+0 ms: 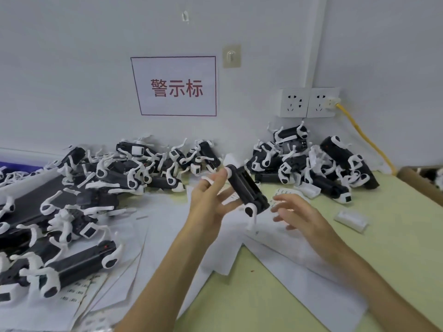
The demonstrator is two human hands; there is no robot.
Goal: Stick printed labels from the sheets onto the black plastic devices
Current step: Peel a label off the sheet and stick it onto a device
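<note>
Two bare arms fill the bottom of the view. Past them, the left hand (pixel 211 197) holds one black device (pixel 247 189) up in the air, pinched between thumb and fingers. The device is long and slants from top left down to bottom right. It has a white cap on top and a white hook at the low end. The right hand (pixel 296 212) is just beside that low end, fingers spread, holding nothing. A label sheet (pixel 287 191) lies on the counter (pixel 383 248) right behind it, so this hand looks best placed to fetch a label.

Matt black plastic device (pixel 247 188), white paper sheets (pixel 275 257) — smooth pale-green tabletop (pixel 395 236)
</note>
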